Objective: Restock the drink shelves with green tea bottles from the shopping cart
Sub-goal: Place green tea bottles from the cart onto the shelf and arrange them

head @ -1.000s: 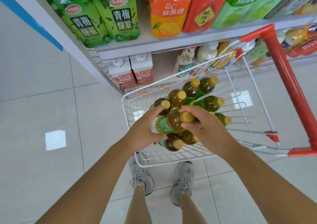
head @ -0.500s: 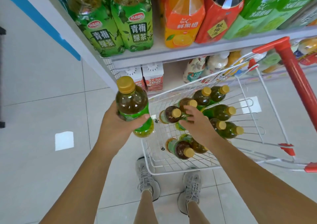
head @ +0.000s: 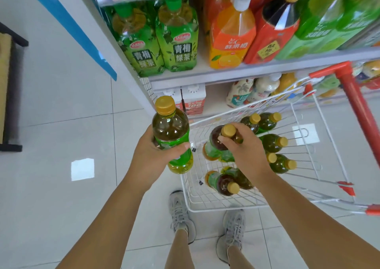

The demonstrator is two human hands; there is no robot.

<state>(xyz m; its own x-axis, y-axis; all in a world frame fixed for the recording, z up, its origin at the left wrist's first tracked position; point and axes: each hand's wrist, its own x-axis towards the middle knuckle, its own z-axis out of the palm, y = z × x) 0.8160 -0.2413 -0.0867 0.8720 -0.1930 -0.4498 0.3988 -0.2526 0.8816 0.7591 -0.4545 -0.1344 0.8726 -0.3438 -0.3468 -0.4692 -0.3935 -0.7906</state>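
Green tea bottle point(head: 170, 133) stands upright in the left hand point(head: 151, 157), whose grip wraps its label, at 9 o'clock from the shopping cart point(head: 211, 210). Rightward, the right hand point(head: 245, 151) pinches a second bottle point(head: 214, 143) by the neck inside the cart. Better to slide that grip down onto the body before lifting, then carry both to the shelf point(head: 236, 73) at 12 o'clock.

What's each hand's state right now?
Left hand: closed round an upright green tea bottle.
Right hand: closed on neck of second bottle, in the cart.
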